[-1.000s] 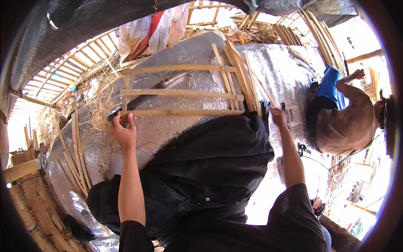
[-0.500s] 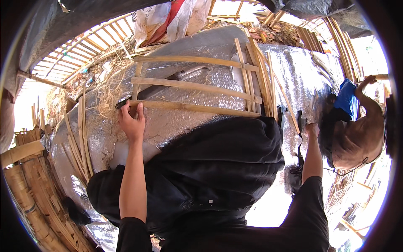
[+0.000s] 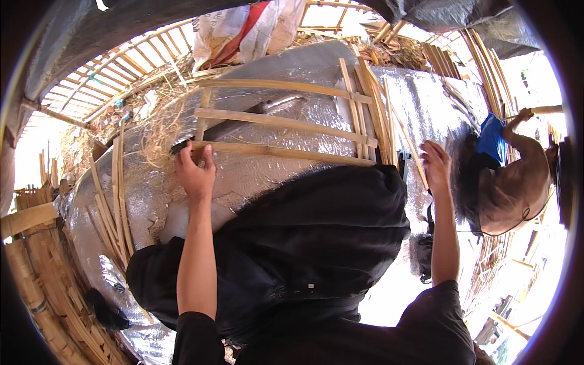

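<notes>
A ladder-like frame of split bamboo slats point(image 3: 286, 125) lies on the silvery foil sheet in front of me. My left hand point(image 3: 196, 173) grips its near left corner, thumb on one side of the joint and fingers on the other. A small black piece point(image 3: 180, 146) shows beside those fingertips. My right hand point(image 3: 436, 167) is raised to the right of the frame, fingers apart and bent, with nothing visible in it. Close beside it leans a thin bamboo strip point(image 3: 411, 146). Beneath the slats lies a long dark object point(image 3: 234, 126) with a shiny end.
Loose bamboo strips point(image 3: 115, 201) lie on the foil at left, near a bamboo bundle point(image 3: 52, 292). Dry fibres point(image 3: 164, 131) lie by the frame. Another person point(image 3: 514, 182) sits bent over at right. A white sack point(image 3: 243, 30) stands at the back.
My right hand has moved up and left, its fingers loosening from beside a dark strap-like thing. My left hand still holds the frame's corner. The view has shifted slightly.
</notes>
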{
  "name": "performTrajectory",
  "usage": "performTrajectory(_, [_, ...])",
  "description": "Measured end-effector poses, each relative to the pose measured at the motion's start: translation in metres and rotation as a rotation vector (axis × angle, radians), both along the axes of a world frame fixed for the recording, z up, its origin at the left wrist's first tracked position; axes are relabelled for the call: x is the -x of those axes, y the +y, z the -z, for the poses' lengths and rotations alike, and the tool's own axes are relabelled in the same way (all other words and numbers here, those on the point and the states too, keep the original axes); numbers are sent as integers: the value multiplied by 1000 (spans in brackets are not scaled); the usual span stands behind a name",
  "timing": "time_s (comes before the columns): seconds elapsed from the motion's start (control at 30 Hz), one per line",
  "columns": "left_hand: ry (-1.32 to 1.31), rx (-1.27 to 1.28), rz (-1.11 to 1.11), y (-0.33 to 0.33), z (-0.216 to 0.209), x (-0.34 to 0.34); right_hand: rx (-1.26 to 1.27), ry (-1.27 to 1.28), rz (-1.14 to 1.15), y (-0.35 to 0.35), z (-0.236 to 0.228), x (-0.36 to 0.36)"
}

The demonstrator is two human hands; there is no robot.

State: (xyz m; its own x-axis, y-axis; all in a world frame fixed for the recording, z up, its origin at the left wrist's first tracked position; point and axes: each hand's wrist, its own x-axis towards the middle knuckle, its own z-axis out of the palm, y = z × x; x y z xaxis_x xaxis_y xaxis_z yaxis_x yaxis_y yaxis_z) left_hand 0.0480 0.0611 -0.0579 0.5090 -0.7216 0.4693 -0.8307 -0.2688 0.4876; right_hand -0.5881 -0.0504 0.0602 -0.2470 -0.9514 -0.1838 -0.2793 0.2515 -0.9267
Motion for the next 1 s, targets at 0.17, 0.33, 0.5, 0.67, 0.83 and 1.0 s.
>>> performTrajectory(0.17, [13, 83, 36, -2, 1, 1, -91, -240, -310, -7, -13, -205])
performTrajectory(0.33, [6, 46, -2, 2, -5, 5, -97, -393, -629, -8, 22, -343])
performTrajectory(0.5, [36, -47, -56, 4, -2, 4, -228, -465, -754, 3, 41, -434])
performTrajectory(0.67, [37, -91, -106, 6, -8, 5, -161, -234, -903, 4, 41, -502])
performTrajectory(0.83, [80, -82, -102, 1, -13, 9, 213, -61, -925, -9, 74, -523])
performTrajectory(1.0, [112, -82, -111, 6, -8, 3, 281, 69, -968, 3, 73, -535])
